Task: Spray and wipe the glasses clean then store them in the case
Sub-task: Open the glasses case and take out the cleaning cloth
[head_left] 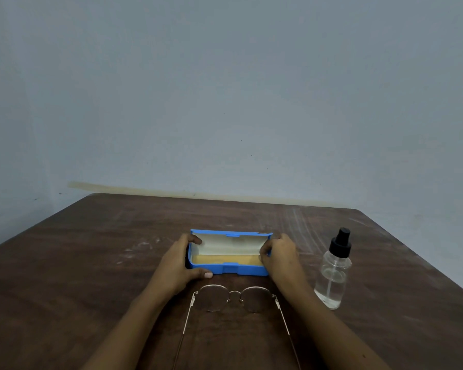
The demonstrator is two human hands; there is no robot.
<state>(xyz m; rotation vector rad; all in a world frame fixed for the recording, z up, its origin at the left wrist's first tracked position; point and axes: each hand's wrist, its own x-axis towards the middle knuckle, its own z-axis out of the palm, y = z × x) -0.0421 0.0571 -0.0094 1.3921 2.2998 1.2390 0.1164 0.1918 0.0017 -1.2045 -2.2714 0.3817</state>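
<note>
A blue glasses case (229, 268) stands open in the middle of the brown table, its lid up and a yellow cloth (225, 259) lying inside. My left hand (178, 263) grips the case's left end, thumb along the front edge. My right hand (278, 253) grips the right end. Thin metal-framed glasses (234, 297) lie unfolded on the table just in front of the case, between my forearms, arms pointing towards me. A clear spray bottle (332, 273) with a black nozzle stands upright to the right of my right hand.
The wooden table (91, 263) ends at a pale blue wall behind. Its right edge runs diagonally close behind the spray bottle. Scuff marks show on the tabletop.
</note>
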